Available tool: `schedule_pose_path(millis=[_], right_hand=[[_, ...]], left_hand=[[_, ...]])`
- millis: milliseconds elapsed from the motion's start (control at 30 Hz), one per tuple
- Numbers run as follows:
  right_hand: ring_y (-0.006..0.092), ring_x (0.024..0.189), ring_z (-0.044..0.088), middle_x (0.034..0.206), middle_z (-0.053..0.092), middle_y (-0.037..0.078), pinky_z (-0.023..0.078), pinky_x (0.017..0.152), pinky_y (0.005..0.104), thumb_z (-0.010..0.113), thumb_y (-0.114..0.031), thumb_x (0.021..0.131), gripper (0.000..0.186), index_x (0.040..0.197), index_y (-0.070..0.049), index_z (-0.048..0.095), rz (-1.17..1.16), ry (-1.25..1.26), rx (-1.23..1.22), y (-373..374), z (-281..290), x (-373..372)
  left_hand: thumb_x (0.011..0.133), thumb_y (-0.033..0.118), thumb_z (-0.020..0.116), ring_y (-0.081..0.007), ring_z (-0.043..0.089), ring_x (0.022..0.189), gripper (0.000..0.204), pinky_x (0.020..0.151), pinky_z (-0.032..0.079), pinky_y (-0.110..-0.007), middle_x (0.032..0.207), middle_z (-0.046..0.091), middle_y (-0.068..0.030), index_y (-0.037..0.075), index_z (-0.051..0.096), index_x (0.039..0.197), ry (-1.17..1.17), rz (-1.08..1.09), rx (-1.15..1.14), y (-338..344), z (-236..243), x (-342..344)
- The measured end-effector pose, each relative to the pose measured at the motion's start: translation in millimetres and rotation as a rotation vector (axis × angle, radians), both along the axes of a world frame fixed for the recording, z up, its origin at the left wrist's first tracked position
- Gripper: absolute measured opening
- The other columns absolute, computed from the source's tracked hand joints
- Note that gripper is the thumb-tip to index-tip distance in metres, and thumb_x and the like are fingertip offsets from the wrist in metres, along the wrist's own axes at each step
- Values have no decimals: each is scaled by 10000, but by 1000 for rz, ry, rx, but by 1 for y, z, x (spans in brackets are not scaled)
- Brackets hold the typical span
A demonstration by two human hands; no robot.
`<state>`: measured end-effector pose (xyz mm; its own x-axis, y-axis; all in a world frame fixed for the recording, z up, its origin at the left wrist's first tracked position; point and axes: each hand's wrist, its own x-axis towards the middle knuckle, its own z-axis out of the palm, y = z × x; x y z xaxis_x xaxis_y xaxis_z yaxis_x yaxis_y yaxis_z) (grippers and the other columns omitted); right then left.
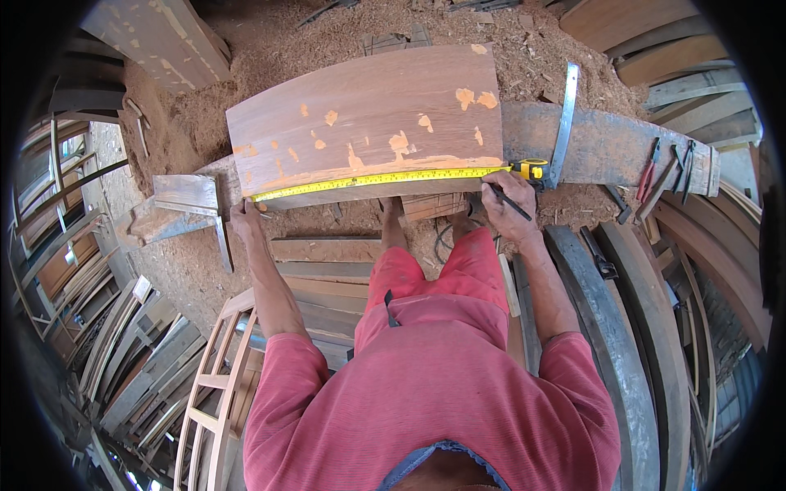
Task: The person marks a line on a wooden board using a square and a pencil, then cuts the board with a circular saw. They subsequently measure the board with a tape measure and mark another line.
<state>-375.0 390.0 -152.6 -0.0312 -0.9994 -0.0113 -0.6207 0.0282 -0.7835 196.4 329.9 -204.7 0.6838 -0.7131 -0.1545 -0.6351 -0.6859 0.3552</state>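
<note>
A wide reddish-brown wooden board (368, 98), patched with orange filler, lies across a long bench plank (606, 131). Along its near edge stretches the yellow blade of a tape measure (377, 177). My left hand (245, 219) is closed at the board's near left corner, its fingers pinching the blade's end. At the right end, the black and yellow tape case (532, 169) rests just past the board. Beside it, my right hand (509, 214) is closed around a dark pencil (514, 203), with fingertips against the blade near the case.
A metal ruler or square (565, 123) stands right of the board. Pliers (649, 168) and other hand tools lie farther right. A handsaw-like blade with a handle (187, 193) sits at left. Wood shavings (286, 41) cover the floor; stacked timber (606, 327) and a slatted frame (214, 393) flank me.
</note>
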Motion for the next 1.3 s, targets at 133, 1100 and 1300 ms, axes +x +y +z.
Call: schedule_pose_path(millis=[133,1100,1300], right_hand=[[355,806,675,812,687,141,543,742,446,704,-103,833,106,922,-49,690,7,8,17,0,1,0],[249,1125,667,1152,691,216,504,985,359,736,-423,924,621,1308,44,594,-133,-249,402,-23,-23,-120],[298,1207,623,1247,667,171,466,1046,390,736,-437,914,610,1355,-42,589,144,-22,529,-36,-6,-118]], left_hand=[[974,219,703,-234,685,846,302,793,529,-384,933,730,-177,-62,693,1082,35,11,-33,1,-2,0],[969,254,716,-230,679,851,325,815,533,-397,947,734,-152,-49,696,1087,13,12,-56,2,-8,5],[972,239,712,-227,671,847,316,807,529,-379,951,728,-151,-48,689,1103,37,37,-50,4,-8,5]])
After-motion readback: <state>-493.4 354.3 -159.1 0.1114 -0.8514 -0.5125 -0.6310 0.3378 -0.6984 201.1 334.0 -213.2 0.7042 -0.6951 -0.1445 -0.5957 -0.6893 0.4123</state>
